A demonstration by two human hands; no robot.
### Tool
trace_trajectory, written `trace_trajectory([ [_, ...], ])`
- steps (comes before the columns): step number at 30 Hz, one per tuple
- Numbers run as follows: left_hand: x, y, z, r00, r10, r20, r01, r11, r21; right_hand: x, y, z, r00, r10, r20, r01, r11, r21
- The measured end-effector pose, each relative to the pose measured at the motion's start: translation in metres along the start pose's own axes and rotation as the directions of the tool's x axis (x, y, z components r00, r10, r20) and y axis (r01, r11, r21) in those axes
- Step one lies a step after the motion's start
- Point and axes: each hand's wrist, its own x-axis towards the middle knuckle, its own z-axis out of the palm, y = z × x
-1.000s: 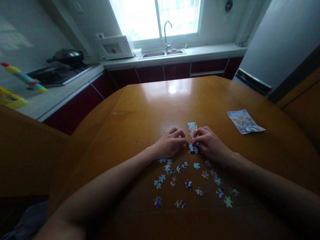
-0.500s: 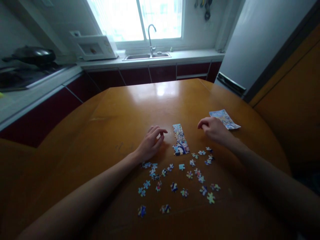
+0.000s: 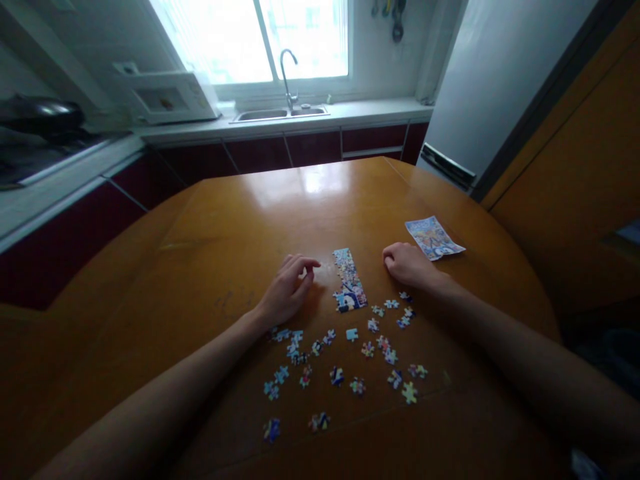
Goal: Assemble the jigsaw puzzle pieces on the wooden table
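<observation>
Two hands (image 3: 287, 290) (image 3: 407, 265) (apart) beside puzzle strip (image 3: 349, 288)

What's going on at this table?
A person is at a wooden table with a jigsaw puzzle partly put together. A joined strip of pieces lies between the two hands, and neither touches it. The left hand rests open on the table left of the strip. The right hand is loosely curled next to a printed picture sheet; whether it holds a piece is unclear. Loose pieces lie scattered nearer the person.
</observation>
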Motion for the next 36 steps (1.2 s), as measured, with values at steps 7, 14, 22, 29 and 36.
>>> trace_trajectory([
  [7, 0.000, -0.001, 0.001, 1.000, 0.006, 0.014, -0.006, 1.000, 0.015, 0.000, -0.003, 0.005, 0.999, 0.015, -0.030, -0.016, 0.999, -0.041],
  [14, 0.002, 0.003, -0.001, 1.000, 0.013, 0.022, -0.014, 0.999, 0.032, 0.002, -0.001, 0.004, 1.000, 0.011, -0.029, -0.013, 0.999, -0.053],
  [22, 0.003, 0.000, -0.001, 0.999, 0.018, 0.042, -0.020, 0.999, 0.029, 0.002, 0.000, 0.004, 0.999, 0.009, -0.032, -0.010, 0.999, -0.045],
  [29, 0.002, 0.001, 0.001, 1.000, 0.000, 0.017, 0.000, 1.000, 0.006, 0.005, 0.006, 0.005, 1.000, -0.014, -0.023, 0.014, 1.000, -0.012],
  [36, 0.003, -0.002, 0.003, 0.993, -0.096, -0.072, 0.089, 0.991, -0.097, 0.003, 0.008, 0.004, 0.998, 0.008, -0.068, -0.003, 0.997, 0.077],
])
